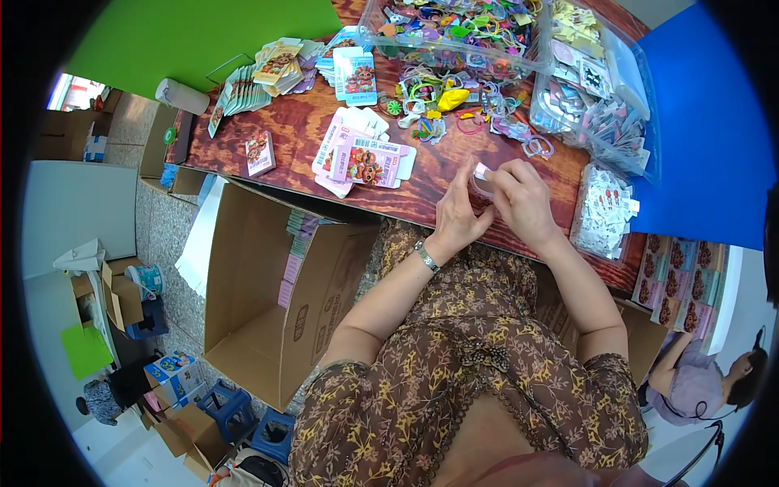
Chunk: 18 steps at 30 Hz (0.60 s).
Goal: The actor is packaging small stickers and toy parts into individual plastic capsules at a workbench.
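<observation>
Over the near edge of the red-brown table, my left hand [459,213] and my right hand [526,201] come together around a small pink carton [482,185]. Its white flap sticks up between my fingers, and most of its body is hidden by them. The fingers of both hands are bent and closed on the carton. To the left of my left hand lies a pile of flattened pink cartons [369,165] with cartoon prints. Beyond my hands, loose plastic trinkets [454,99] are scattered, a bright yellow piece among them.
A clear bin [454,57] heaped with trinkets stands at the back. Right of it is a clear bin [649,122] of cards and packets, with a bag of white packets [602,213] nearer. Blue cartons [357,77] and a small box [260,152] lie left. Below stands a cardboard box [243,276].
</observation>
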Tool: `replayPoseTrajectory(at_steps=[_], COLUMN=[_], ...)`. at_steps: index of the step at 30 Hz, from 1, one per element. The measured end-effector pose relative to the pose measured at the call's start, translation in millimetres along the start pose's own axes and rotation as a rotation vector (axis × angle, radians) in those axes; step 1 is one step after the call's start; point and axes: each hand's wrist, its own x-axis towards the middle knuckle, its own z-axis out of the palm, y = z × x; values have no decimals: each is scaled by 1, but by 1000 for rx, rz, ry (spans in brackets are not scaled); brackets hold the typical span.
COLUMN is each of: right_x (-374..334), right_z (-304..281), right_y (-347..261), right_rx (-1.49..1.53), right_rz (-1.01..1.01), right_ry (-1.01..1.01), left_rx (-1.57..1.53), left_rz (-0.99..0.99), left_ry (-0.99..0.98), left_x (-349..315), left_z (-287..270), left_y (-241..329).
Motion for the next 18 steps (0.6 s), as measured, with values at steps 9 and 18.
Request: replayPoseTrajectory(at_steps=[9,18], right_x=[1,-1], right_z=[-7,-8], right_y=[9,16], right_rx=[42,451], right_rz=[-63,357], right_ry=[-75,-183], left_rx=[86,-159], left_rz=[13,-239], left_ry=[-14,-60], left_x=[3,9], left_z=[11,9], left_y=[3,-7])
